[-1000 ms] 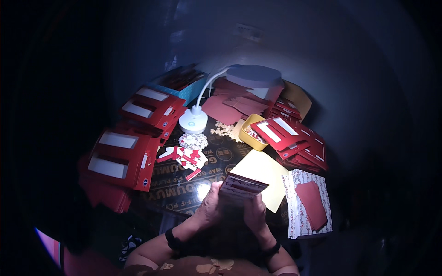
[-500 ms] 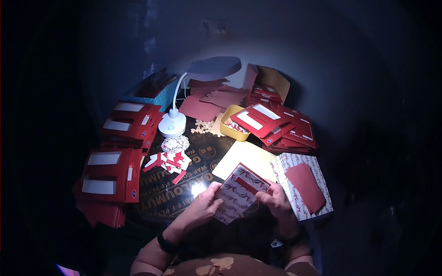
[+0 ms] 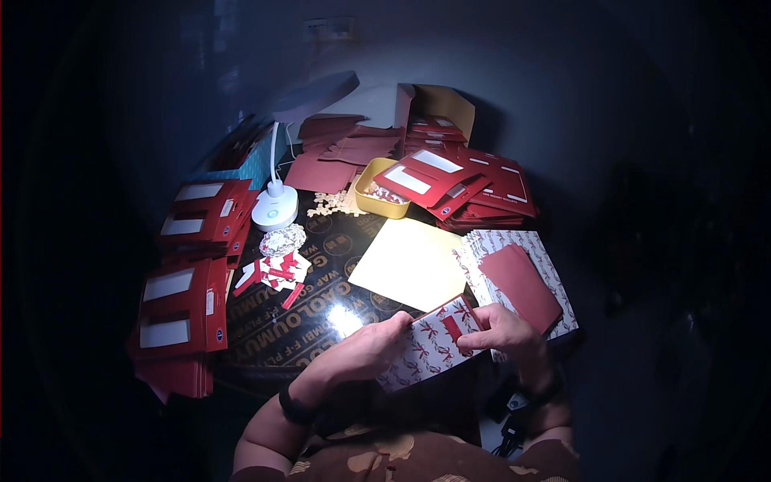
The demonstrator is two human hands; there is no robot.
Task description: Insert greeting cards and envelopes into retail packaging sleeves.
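Both hands work on one patterned card (image 3: pixel 422 349), held off the desk (image 3: pixel 273 341) just in front of the body, tilted, its printed face up. Left hand (image 3: pixel 371 347): gripping the card by its left side, thumb near the upper corner; fingers beneath not seen. Right hand (image 3: pixel 514 341): pinching the opposite end, thumb laid on the face just beside a small red patch (image 3: pixel 452 328), remaining fingers mostly behind the card. Cannot tell whether the patch is a stuck-on piece or an opening with red showing through.

Around the hands: a pale yellow sheet (image 3: pixel 405 261) lies flat just beyond them. Near the right hand, on its far side, a stack of patterned sheets (image 3: pixel 556 269) carries several plain red papers (image 3: pixel 522 289). Farther out from the hands, a yellow bin (image 3: pixel 384 210) stands beside piled red folders (image 3: pixel 494 177). Beyond the left hand, small red and white pieces (image 3: pixel 277 273) lie loose; farther left, more red sleeves (image 3: pixel 201 301) with pale windows are piled up. Lamp base (image 3: pixel 275 210) past the loose pieces.

Step in hand, as judged: the card is being steadied and handled at its patch end, the right thumb seemingly pressing there. The next move seems to call for the left hand keeping its support while the right thumb stays flat, so the thin card does not bend or crease.
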